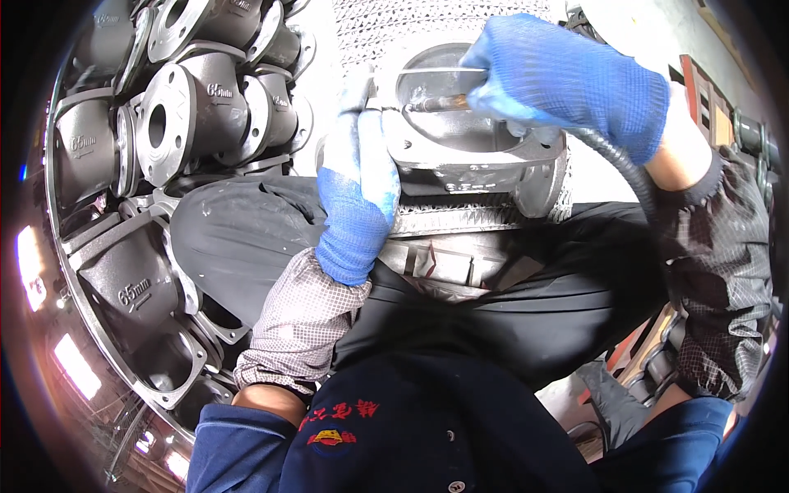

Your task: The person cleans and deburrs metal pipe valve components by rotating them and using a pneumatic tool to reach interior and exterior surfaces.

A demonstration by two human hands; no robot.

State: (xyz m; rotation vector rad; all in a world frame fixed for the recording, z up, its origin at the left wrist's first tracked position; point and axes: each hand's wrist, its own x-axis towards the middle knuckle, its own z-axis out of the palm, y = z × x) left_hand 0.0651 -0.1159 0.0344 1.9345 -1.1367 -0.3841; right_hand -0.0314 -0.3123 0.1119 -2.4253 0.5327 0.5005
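A grey cast valve body lies in front of me with its wide round opening facing up. My left hand, in a blue glove, is closed against its left end; glare washes out the fingertips. My right hand, also gloved in blue, is wrapped round a tool whose handle is mostly hidden by the fingers. From that fist a brownish shaft reaches left over the opening. A thin pale rod crosses above it. A grey ribbed hose runs from beneath the right hand toward my forearm.
Similar valve castings are piled at the left, some beside my knee. A mesh-patterned support lies under and behind the workpiece. At the right stands a reddish frame with more dark parts behind it.
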